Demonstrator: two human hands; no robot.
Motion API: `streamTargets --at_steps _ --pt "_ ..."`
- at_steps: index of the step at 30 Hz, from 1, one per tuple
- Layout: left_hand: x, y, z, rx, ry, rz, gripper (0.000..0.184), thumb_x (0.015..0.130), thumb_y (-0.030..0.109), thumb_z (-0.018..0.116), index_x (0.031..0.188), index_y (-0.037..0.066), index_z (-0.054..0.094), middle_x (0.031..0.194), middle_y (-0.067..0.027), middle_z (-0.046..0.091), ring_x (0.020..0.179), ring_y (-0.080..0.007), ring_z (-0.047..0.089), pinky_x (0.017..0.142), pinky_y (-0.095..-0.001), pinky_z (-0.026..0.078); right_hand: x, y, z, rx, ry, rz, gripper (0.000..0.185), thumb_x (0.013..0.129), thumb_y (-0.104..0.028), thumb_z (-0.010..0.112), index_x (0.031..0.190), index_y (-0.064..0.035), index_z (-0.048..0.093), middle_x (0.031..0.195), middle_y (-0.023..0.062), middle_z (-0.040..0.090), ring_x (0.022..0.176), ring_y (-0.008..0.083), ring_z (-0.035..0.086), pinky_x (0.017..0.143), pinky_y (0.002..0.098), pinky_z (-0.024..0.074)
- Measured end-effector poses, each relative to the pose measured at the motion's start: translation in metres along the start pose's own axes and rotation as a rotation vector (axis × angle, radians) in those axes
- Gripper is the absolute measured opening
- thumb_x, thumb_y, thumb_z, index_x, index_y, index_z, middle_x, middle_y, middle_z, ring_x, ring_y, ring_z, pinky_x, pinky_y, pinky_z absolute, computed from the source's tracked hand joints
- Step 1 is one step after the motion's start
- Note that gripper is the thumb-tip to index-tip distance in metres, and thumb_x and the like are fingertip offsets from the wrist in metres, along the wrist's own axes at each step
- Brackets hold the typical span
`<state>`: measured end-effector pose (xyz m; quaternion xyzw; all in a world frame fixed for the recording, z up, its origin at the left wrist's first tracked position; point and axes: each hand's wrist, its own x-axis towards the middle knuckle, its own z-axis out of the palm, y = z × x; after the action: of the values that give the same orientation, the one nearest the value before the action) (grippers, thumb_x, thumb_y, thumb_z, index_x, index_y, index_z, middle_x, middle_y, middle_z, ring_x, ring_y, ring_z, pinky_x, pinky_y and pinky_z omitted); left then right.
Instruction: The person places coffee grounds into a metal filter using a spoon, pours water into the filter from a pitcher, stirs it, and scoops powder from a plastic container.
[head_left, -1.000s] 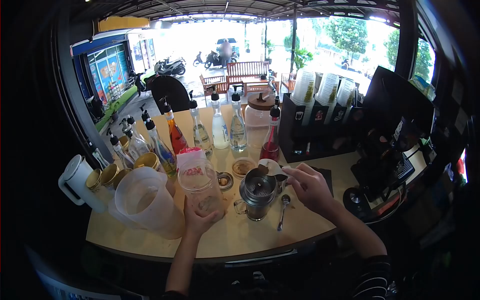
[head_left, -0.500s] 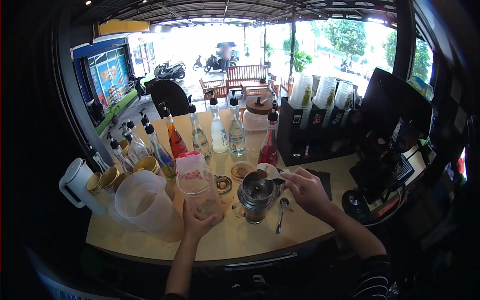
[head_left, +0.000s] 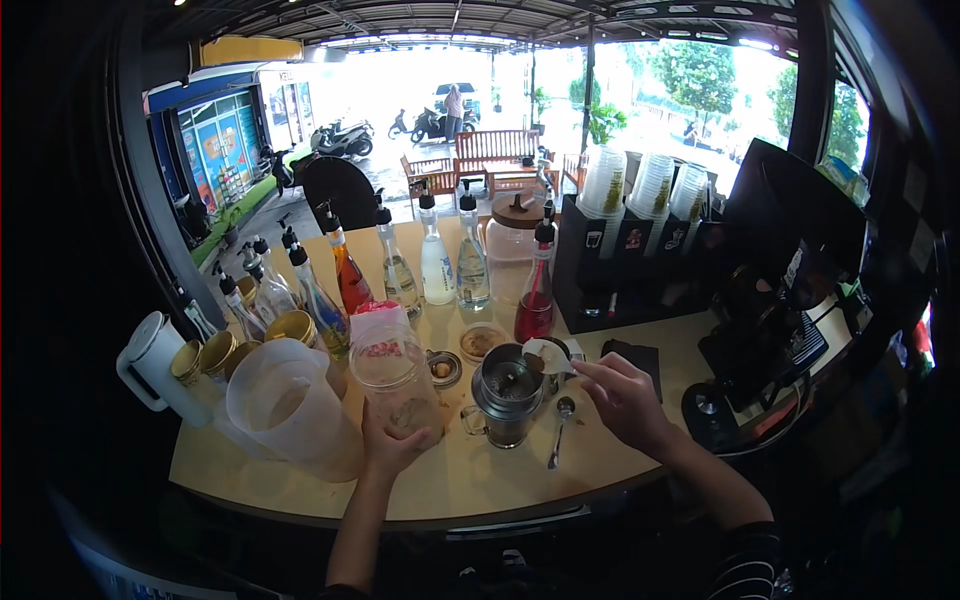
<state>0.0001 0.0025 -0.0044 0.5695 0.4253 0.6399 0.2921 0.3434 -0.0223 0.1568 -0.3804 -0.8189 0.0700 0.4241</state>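
My left hand (head_left: 398, 448) is wrapped round the lower part of a clear jar (head_left: 402, 385), with a pink-and-white packet (head_left: 380, 330) at its mouth. Between finger and thumb, my right hand (head_left: 632, 405) grips a white scoop (head_left: 552, 352) with some brown powder on it. The scoop is tilted beside the rim of a metal coffee drip filter (head_left: 508, 385), which sits on a glass mug (head_left: 507, 432). Dark liquid or grounds show inside the filter; I cannot tell which. A teaspoon (head_left: 561, 430) lies on the counter to the right of the mug.
A large translucent pitcher (head_left: 290, 400) stands left of the jar. Pump bottles (head_left: 437, 265) line the back, beside a lidded jar (head_left: 512, 255). A metal lid (head_left: 443, 368) and a round lid (head_left: 484, 343) lie behind the filter. A black cup holder (head_left: 630, 290) stands at right.
My right hand and the scoop have shifted slightly right and down, and the scoop's face has turned more toward me. My left hand stays on the jar.
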Motion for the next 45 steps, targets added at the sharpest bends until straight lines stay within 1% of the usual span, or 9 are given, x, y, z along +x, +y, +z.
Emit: streamTargets --at_steps 9,11,18,21,24,26,33,43,45 --pt "-0.002 0.007 0.003 -0.049 0.021 0.003 0.085 0.056 0.009 0.085 0.127 0.001 0.037 0.119 -0.0142 0.052 0.109 -0.0239 0.055 0.093 -0.0354 0.046 -0.004 -0.003 0.004 0.018 -0.036 -0.042 0.035 0.082 0.003 0.064 0.116 -0.0069 0.062 0.082 0.0089 0.058 0.063 0.0176 0.055 0.055 0.0292 0.0452" --pt "-0.001 0.008 0.002 -0.008 0.005 0.015 0.086 0.057 0.009 0.084 0.127 0.001 0.037 0.119 -0.0140 0.052 0.109 -0.0240 0.055 0.093 -0.0355 0.047 -0.002 -0.001 0.003 -0.009 -0.061 -0.041 0.041 0.083 0.000 0.062 0.122 -0.0120 0.058 0.088 0.0092 0.059 0.066 0.0232 0.062 0.057 0.0333 0.0514" --pt "-0.002 0.007 0.002 0.038 0.017 0.047 0.086 0.057 0.009 0.084 0.127 0.000 0.037 0.119 -0.0137 0.053 0.109 -0.0239 0.055 0.092 -0.0354 0.047 0.008 0.007 0.005 -0.046 0.012 -0.022 0.035 0.085 -0.003 0.059 0.119 -0.0105 0.059 0.086 0.0091 0.058 0.066 0.0234 0.062 0.059 0.0344 0.0510" --pt "-0.002 0.017 0.003 -0.011 -0.014 -0.002 0.082 0.057 0.005 0.084 0.126 0.001 0.040 0.122 -0.0110 0.047 0.117 -0.0218 0.048 0.098 -0.0353 0.045 0.013 0.005 0.007 -0.080 -0.054 0.037 0.033 0.086 -0.004 0.057 0.119 -0.0100 0.060 0.085 0.0089 0.058 0.066 0.0245 0.062 0.061 0.0351 0.0506" --pt "-0.002 0.016 0.003 0.002 -0.007 -0.006 0.082 0.057 0.004 0.084 0.126 0.001 0.040 0.122 -0.0107 0.047 0.116 -0.0221 0.048 0.098 -0.0357 0.045 0.019 0.007 0.012 -0.048 -0.025 0.032 0.033 0.086 -0.006 0.057 0.119 -0.0102 0.060 0.085 0.0086 0.058 0.067 0.0254 0.062 0.062 0.0356 0.0503" --pt "-0.001 0.014 0.002 0.075 0.006 0.059 0.085 0.058 0.008 0.084 0.127 0.000 0.036 0.119 -0.0149 0.052 0.109 -0.0246 0.056 0.092 -0.0355 0.048 0.023 0.002 0.012 -0.080 -0.085 0.067 0.032 0.087 -0.007 0.057 0.119 -0.0101 0.060 0.085 0.0092 0.057 0.068 0.0253 0.062 0.063 0.0359 0.0502" --pt "-0.001 0.020 0.003 0.086 -0.002 0.010 0.088 0.059 0.011 0.085 0.129 -0.001 0.032 0.119 -0.0165 0.052 0.109 -0.0256 0.056 0.091 -0.0345 0.049 0.042 -0.021 0.012 0.035 -0.105 0.130 0.028 0.088 -0.009 0.057 0.116 -0.0084 0.061 0.086 0.0109 0.057 0.070 0.0274 0.061 0.066 0.0368 0.0494" --pt "-0.005 -0.002 -0.002 0.123 0.043 -0.016 0.101 0.056 0.015 0.088 0.131 0.004 0.021 0.124 -0.0177 0.045 0.115 -0.0281 0.049 0.096 -0.0390 0.044 0.098 -0.071 0.046 0.089 -0.177 -0.154 0.024 0.086 -0.009 0.057 0.109 -0.0048 0.062 0.091 0.0128 0.060 0.078 0.0342 0.063 0.067 0.0420 0.0498" --pt "-0.004 -0.007 -0.004 0.127 0.032 -0.026 0.102 0.055 0.016 0.088 0.131 0.004 0.021 0.123 -0.0176 0.044 0.115 -0.0287 0.049 0.096 -0.0390 0.044 0.115 -0.085 0.051 -0.102 -0.288 -0.252 0.024 0.083 -0.007 0.057 0.106 -0.0046 0.063 0.092 0.0132 0.060 0.077 0.0348 0.063 0.066 0.0425 0.0512"
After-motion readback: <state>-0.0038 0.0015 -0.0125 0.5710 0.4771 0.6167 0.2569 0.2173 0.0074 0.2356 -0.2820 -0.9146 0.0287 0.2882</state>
